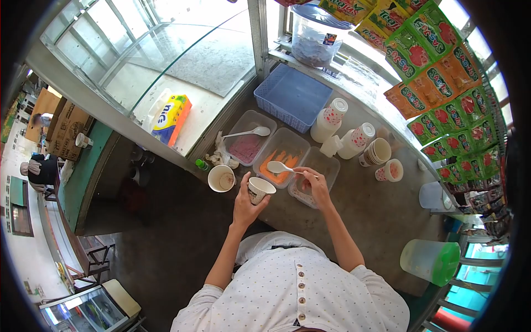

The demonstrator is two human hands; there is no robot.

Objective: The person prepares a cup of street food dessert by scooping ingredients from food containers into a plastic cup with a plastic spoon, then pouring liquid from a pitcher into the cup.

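Note:
My left hand (247, 207) is wrapped round a small printed paper cup (261, 189), tilted with its mouth toward the right. In my right hand (316, 185) is a white plastic spoon (281, 167), its bowl over a clear tub of orange powder (272, 176). Left of that tub, a second one holds pinkish-purple powder (246, 148), with another white spoon (259, 131) lying across it. Partly under my right hand stands a third clear tub (329, 164); its contents are hard to make out. A larger paper cup (222, 179) stands just left of my left hand.
Behind the tubs is a blue plastic basket (293, 95). White bottles (326, 123) and stacked paper cups (376, 151) stand to the right. A green-lidded container (430, 262) sits at the right edge. Drink sachets (423, 52) hang above. A glass case (182, 61) borders the left.

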